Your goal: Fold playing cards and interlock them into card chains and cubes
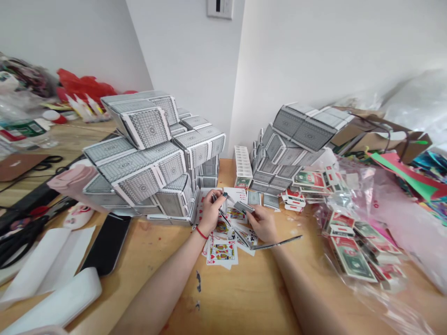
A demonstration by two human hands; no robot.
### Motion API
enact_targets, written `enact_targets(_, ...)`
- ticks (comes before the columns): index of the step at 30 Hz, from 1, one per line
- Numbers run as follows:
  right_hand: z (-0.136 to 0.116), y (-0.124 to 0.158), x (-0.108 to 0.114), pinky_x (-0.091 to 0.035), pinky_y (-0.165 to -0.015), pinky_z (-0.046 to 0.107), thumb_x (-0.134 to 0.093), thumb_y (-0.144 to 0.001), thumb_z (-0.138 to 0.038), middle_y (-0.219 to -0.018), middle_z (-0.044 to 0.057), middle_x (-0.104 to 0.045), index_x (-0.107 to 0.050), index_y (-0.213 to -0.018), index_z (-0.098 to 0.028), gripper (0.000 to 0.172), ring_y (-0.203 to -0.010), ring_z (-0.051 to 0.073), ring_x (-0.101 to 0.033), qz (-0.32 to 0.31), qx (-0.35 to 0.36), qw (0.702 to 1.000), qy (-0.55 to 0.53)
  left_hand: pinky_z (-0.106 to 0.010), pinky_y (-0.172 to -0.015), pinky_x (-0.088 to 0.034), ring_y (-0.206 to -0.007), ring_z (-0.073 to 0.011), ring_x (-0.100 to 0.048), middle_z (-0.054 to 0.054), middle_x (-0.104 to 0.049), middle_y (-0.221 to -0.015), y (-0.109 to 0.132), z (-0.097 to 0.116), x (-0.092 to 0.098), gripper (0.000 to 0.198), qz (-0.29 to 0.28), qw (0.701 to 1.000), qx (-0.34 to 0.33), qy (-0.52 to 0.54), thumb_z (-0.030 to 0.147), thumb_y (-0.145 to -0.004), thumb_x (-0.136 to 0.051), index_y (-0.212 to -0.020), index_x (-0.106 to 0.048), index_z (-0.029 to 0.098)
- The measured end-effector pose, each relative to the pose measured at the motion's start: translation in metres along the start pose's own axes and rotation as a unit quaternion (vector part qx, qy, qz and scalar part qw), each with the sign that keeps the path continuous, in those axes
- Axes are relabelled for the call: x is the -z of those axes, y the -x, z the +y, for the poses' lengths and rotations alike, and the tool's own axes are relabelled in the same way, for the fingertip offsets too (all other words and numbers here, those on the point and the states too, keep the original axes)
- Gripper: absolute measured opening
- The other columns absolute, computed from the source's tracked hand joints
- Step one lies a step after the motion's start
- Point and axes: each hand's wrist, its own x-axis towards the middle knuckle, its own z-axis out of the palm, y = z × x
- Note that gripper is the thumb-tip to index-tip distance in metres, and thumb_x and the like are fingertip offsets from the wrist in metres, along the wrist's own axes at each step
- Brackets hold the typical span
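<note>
My left hand [211, 211], with a red string at the wrist, is closed in a pinch on a folded grey-backed playing card [243, 207] held just above the table. My right hand [263, 223] pinches the other end of that card and also grips a long thin pair of tweezers [275, 243] that sticks out to the right. Under both hands lie loose face-up playing cards [222, 251] with kings and queens showing. Behind the hands rises a big stack of folded card blocks [150, 158].
A second pile of card blocks [296, 135] stands at the back right. Card boxes [349, 251] lie in clear plastic on the right. A black phone [106, 244], white paper [49, 265] and black scissors [17, 237] lie left on the wooden table [237, 298].
</note>
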Motion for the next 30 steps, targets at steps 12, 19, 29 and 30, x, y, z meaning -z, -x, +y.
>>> enact_targets(12, -0.001, -0.001, 0.002, -0.05, -0.075, 0.034, -0.047, -0.083, -0.024, -0.089, 0.007, -0.067, -0.065, -0.091, -0.021, 0.02, -0.083, 0.019, -0.062, 0.033, 0.028, 0.999, -0.03, -0.027, -0.076, -0.038, -0.083, -0.0164, -0.052, 0.0, -0.058, -0.084, -0.001, 0.001, 0.006, 0.015, -0.019, 1.0, -0.016, -0.016, 0.024, -0.064, -0.06, -0.062, -0.046, 0.019)
enact_targets(19, -0.002, 0.0, 0.002, -0.051, -0.078, 0.035, -0.048, -0.083, -0.024, -0.094, 0.007, -0.068, -0.067, -0.094, -0.022, 0.022, -0.086, 0.019, -0.063, 0.032, 0.036, 0.999, -0.024, -0.027, -0.072, -0.039, -0.08, -0.0154, -0.053, 0.0, -0.058, -0.083, -0.004, 0.0, 0.009, 0.016, 0.004, 1.0, -0.019, 0.002, 0.025, -0.064, -0.06, -0.061, -0.045, 0.019)
enact_targets(29, -0.004, -0.002, 0.002, -0.05, -0.075, 0.034, -0.047, -0.084, -0.025, -0.09, 0.007, -0.067, -0.065, -0.09, -0.022, 0.02, -0.084, 0.019, -0.063, 0.033, 0.034, 0.998, -0.034, -0.029, -0.079, -0.037, -0.082, -0.0172, -0.052, -0.001, -0.057, -0.08, 0.001, 0.01, 0.007, 0.009, -0.086, 0.991, -0.07, -0.07, 0.02, -0.069, -0.058, -0.066, -0.049, 0.019)
enact_targets(30, -0.004, -0.002, 0.002, -0.05, -0.075, 0.033, -0.047, -0.084, -0.026, -0.089, 0.007, -0.067, -0.065, -0.089, -0.021, 0.019, -0.083, 0.019, -0.063, 0.035, 0.032, 0.998, -0.033, -0.029, -0.079, -0.037, -0.081, -0.017, -0.052, 0.0, -0.056, -0.079, 0.001, 0.011, 0.007, 0.007, -0.09, 0.99, -0.076, -0.075, 0.02, -0.07, -0.057, -0.068, -0.05, 0.02)
